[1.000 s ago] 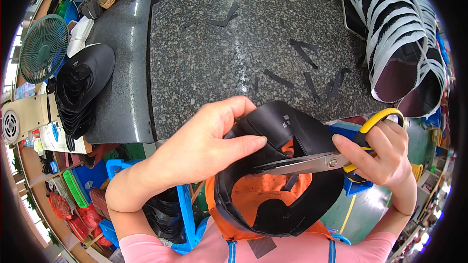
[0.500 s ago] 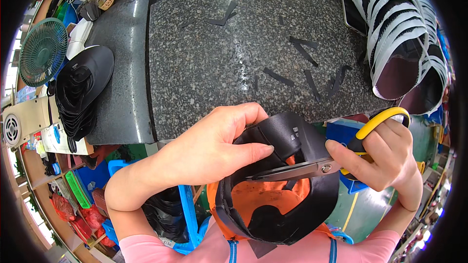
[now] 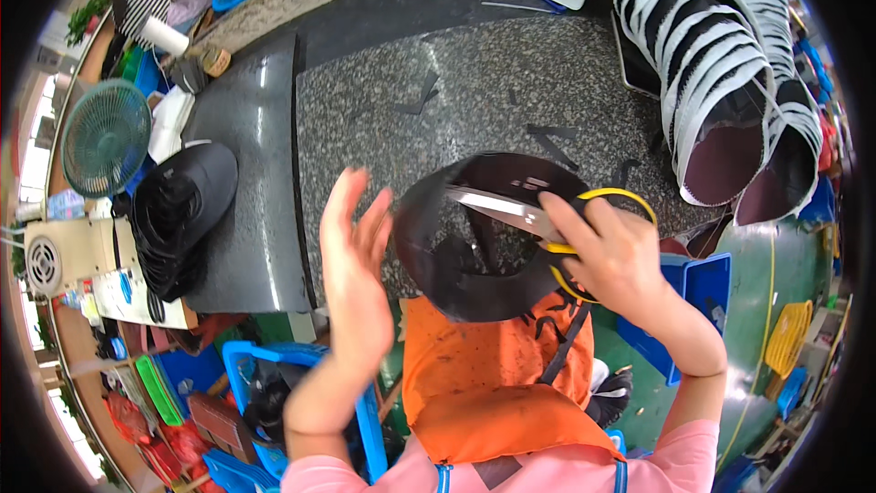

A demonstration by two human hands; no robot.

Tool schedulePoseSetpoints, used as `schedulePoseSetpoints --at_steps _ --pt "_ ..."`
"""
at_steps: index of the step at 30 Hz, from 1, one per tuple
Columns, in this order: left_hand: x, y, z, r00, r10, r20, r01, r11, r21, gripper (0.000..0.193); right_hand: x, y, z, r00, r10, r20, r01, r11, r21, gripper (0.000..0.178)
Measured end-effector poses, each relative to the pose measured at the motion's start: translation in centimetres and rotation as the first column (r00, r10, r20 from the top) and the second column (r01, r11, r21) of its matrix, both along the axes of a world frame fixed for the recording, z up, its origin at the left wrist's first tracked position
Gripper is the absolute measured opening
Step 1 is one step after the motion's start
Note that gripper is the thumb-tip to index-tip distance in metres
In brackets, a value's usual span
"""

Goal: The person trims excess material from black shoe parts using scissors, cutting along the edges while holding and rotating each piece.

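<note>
My right hand (image 3: 611, 251) grips a pair of scissors (image 3: 497, 206) with yellow and black handles, its blades pointing left. The blades lie over a glossy black leather-like piece (image 3: 433, 288), bent into a ring like a shoe upper, at the front edge of the stone slab. Whether the right fingers also touch this piece is hard to tell. To the left of it my left hand (image 3: 351, 260) is raised, smeared by motion, with fingers apart and nothing in them. Narrow black offcuts (image 3: 418, 96) lie on the speckled stone slab (image 3: 356, 119).
Stacked white-edged black uppers (image 3: 698, 64) stand at the right. On the left are a pile of black pieces (image 3: 205, 178) and a green fan (image 3: 107, 139). Blue crates (image 3: 707, 288) flank an orange apron (image 3: 511, 420) over my lap. Another person in stripes (image 3: 144, 5) sits far left.
My left hand has let go of the black piece and moved left. The piece and scissors have shifted away from me, over the slab's front edge. The view has tilted up.
</note>
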State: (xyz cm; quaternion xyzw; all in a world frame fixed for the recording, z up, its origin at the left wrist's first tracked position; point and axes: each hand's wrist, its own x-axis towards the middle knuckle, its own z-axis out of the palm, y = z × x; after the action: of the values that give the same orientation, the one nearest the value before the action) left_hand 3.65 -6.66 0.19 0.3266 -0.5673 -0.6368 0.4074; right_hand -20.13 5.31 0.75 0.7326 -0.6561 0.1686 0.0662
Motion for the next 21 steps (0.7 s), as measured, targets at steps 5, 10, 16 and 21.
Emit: schedulePoseSetpoints --at_steps 5,10,16,21 --pt "-2.8 4.8 -4.2 0.827 0.422 0.372 -0.274 0.880 -0.389 0.114 2.6 -1.6 -1.0 0.997 -0.030 0.075 0.025 0.998 0.062 0.057" --pt "0.2 1.2 -3.6 0.988 0.046 -0.149 0.057 0.784 0.619 0.031 1.6 -1.5 -0.2 0.998 -0.041 0.038 0.039 0.997 0.071 0.058" --pt "0.7 1.1 -4.2 0.984 0.087 -0.157 0.013 0.840 0.542 0.029 1.5 -0.7 -1.1 0.969 -0.029 0.247 -0.009 0.989 0.149 0.054" --pt "-0.5 2.5 -3.1 0.930 0.245 -0.275 -0.035 0.801 0.598 0.028 3.2 1.0 -0.2 0.901 -0.078 0.426 -0.007 0.981 0.196 0.055"
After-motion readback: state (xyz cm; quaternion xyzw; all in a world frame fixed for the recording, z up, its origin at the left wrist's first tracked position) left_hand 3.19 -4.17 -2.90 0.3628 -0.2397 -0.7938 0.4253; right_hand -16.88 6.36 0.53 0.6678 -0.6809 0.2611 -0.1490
